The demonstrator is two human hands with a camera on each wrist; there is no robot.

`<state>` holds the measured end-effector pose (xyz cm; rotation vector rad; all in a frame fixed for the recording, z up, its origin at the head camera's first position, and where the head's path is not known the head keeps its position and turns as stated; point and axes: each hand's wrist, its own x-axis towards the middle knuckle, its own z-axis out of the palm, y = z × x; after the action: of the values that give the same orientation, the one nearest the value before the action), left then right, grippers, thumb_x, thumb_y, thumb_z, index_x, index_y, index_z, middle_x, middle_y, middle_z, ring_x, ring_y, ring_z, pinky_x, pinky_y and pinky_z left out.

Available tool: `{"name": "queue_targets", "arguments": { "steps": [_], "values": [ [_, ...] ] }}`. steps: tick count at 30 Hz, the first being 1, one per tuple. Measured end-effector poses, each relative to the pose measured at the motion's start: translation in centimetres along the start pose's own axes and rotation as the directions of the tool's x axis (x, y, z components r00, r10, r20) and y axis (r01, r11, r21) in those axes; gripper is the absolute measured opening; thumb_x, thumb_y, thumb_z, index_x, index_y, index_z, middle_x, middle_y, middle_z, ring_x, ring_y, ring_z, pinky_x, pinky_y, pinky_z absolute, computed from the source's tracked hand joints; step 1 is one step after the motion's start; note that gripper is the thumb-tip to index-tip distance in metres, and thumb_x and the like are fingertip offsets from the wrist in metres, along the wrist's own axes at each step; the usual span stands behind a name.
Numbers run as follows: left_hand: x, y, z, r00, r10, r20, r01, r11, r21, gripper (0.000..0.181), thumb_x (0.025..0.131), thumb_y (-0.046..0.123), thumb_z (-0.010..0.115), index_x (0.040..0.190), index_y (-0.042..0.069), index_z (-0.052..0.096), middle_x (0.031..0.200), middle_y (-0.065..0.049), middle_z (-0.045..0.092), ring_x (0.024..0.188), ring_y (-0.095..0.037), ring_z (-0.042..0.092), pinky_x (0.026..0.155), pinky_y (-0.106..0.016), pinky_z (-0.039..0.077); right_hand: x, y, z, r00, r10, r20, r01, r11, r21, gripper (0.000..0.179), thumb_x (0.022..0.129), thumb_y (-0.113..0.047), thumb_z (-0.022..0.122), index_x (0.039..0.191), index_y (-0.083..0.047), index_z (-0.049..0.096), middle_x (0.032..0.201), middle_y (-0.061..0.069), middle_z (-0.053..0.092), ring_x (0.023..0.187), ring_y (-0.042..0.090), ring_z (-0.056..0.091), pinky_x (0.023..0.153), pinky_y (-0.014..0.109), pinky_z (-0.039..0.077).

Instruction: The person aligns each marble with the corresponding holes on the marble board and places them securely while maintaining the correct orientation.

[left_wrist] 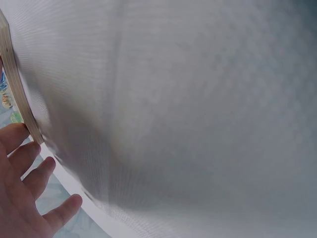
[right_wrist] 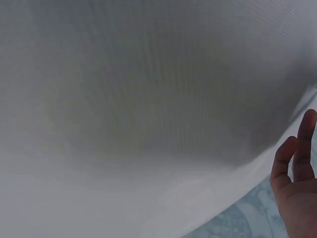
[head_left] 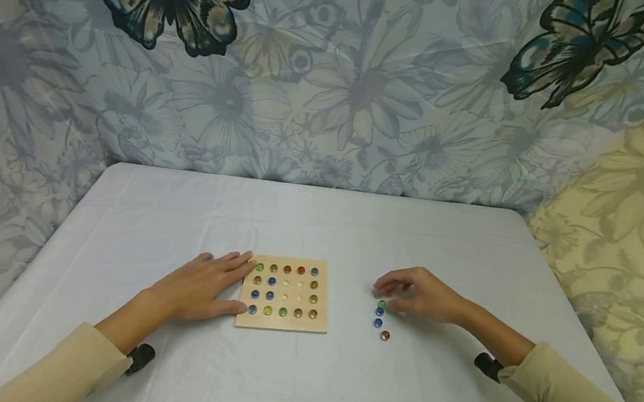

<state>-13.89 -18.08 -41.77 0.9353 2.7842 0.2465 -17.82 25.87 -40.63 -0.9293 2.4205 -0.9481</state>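
Observation:
A square wooden board (head_left: pixel 321 291) lies on the table, with glass marbles in rows of round hollows; a few hollows near its middle hold none. Spread beside the board's left edge, my left hand (head_left: pixel 203 285) touches it with fingertips and thumb. In the left wrist view, fingers (left_wrist: pixel 25 157) reach the board's side edge (left_wrist: pixel 17 82). My right hand (head_left: pixel 424 293) hovers by loose marbles, fingers bent and thumb close to a green marble (head_left: pixel 382 304). Below that are blue marbles (head_left: pixel 377 323) and a reddish-brown marble (head_left: pixel 385 335). The right wrist view shows bent fingers (right_wrist: pixel 283 158) but no marbles.
A white cloth (head_left: pixel 308 225) covers the table. Patterned fabric (head_left: pixel 332 98) with flowers and butterflies hangs behind it and along the sides. Dark wrist straps (head_left: pixel 140 358) show at both sleeve cuffs.

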Motion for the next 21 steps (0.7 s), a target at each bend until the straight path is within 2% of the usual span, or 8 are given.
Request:
{"name": "queue_targets", "arguments": {
  "steps": [6,13,21],
  "values": [
    [-0.1,0.0,0.1,1.000,-0.002,-0.003,0.002,1.000,-0.001,0.083,0.095,0.064,0.050,0.156,0.011,0.035,0.161,-0.008,0.031,0.146,-0.030,0.032,0.108,-0.062,0.032,0.0,0.3,0.5,1.000,-0.015,0.003,0.015,0.999,0.038,0.029,0.087,-0.006,0.076,0.116,-0.008,0.071,0.106,-0.003,0.074,0.098,0.016,0.068,0.085,0.035,0.052],
    [-0.2,0.0,0.0,1.000,0.000,-0.009,0.000,1.000,-0.001,0.082,0.095,0.064,0.051,0.156,0.010,0.035,0.161,-0.008,0.031,0.146,-0.030,0.032,0.108,-0.061,0.033,0.0,0.6,1.0,0.999,-0.051,-0.014,0.051,0.998,0.036,0.026,0.087,0.000,0.074,0.113,-0.008,0.072,0.103,-0.003,0.075,0.097,0.014,0.070,0.083,0.033,0.054],
    [-0.1,0.0,0.1,1.000,0.007,-0.019,-0.007,1.000,-0.003,0.082,0.095,0.064,0.051,0.156,0.010,0.035,0.160,-0.008,0.032,0.146,-0.030,0.032,0.107,-0.061,0.033,-0.2,0.2,1.1,0.999,-0.047,-0.026,0.048,0.998,0.046,0.025,0.088,0.001,0.073,0.112,-0.005,0.072,0.102,-0.001,0.075,0.098,0.017,0.071,0.084,0.035,0.054]
  ]
}}
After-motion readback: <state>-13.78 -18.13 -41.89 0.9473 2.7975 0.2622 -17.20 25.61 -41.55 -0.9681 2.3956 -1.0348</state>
